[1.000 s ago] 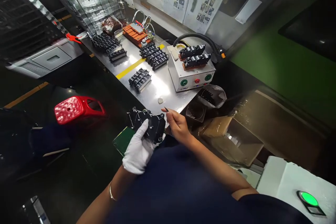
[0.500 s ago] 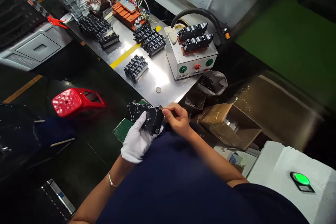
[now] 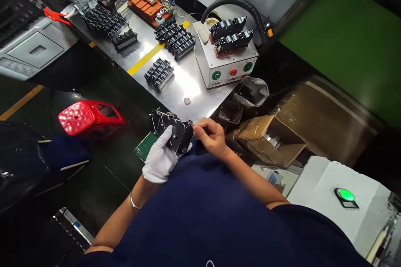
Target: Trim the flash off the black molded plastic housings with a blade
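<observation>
My left hand (image 3: 161,156), in a white glove, is closed around a black moulded part (image 3: 179,133) with thin ribs and small posts, held tilted in front of my body. My bare right hand (image 3: 211,135) pinches at the part's right edge, thumb against forefinger. What sits between those fingertips is too small to make out. Under the part, a green surface (image 3: 144,147) shows at the left. On the metal table beyond lies a small pale chip (image 3: 187,101), near a stack of similar black parts (image 3: 159,74).
A white control box (image 3: 227,64) with buttons carries two black parts on its top. More black parts (image 3: 175,38) and an orange fixture (image 3: 145,4) stand further back. An open carton (image 3: 269,142) is at the right, a red stool (image 3: 90,117) at the left.
The view has shifted slightly, so the table and its contents sit a little higher and further left. Both hands keep their hold at the black part, with the right fingertips still at its edge.
</observation>
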`<state>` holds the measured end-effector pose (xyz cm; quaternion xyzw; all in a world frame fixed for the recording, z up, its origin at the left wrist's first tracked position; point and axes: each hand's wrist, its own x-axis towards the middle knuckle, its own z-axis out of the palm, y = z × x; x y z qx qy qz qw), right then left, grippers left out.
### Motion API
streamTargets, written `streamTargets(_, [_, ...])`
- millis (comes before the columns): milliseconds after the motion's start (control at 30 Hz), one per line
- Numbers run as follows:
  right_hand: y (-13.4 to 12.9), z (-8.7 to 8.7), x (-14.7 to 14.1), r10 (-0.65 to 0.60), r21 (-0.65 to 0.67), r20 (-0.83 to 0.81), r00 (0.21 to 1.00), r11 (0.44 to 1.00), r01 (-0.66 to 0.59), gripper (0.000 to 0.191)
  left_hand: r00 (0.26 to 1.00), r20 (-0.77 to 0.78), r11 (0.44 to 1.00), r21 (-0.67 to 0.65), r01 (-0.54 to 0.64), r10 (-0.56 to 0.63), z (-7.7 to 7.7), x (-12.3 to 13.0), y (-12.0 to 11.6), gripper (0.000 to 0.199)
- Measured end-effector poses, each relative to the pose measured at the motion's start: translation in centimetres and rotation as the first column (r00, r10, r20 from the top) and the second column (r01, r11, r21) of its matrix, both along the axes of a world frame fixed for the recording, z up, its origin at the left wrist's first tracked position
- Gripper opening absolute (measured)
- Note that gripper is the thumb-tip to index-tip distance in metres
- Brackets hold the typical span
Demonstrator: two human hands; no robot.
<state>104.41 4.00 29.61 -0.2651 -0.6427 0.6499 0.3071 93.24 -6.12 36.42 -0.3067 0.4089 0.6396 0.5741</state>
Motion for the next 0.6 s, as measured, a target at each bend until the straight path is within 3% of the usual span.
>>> streamTargets(167, [1.0,-0.2,-0.1,-0.044,-0.018,0.08,0.996,0.999,0.046,0.045,0.968,-0.025,0.966,0.06,0.252,-0.25,-0.2,0.5,-1.9,0.023])
streamTargets(300, [1.5,1.3,1.1,0.167,0.083,0.094,0.981,0.981,-0.175,0.043,0.936,-0.24,0.954,0.088,0.286,-0.258,-0.6,0.0,-2.7,0.021])
streamTargets(367, [1.7,2.2,1.7,0.284,0.217,0.106,0.953,0.928,-0.301,0.047,0.928,-0.306,0.965,0.082,0.248,-0.213,-0.7,-0.5,-2.8,0.023])
streamTargets(467, [2.1,3.3,2.0,0.45,0.397,0.152,0.88,0.788,-0.471,0.051,0.917,-0.36,0.966,0.119,0.231,-0.175,-0.9,-1.3,-2.9,0.035])
streamTargets(600, [2.6,4.0,1.8,0.594,0.454,0.243,0.767,0.63,-0.631,0.055,0.89,-0.393,0.928,0.187,0.322,-0.23,-1.4,-1.8,-3.2,0.042])
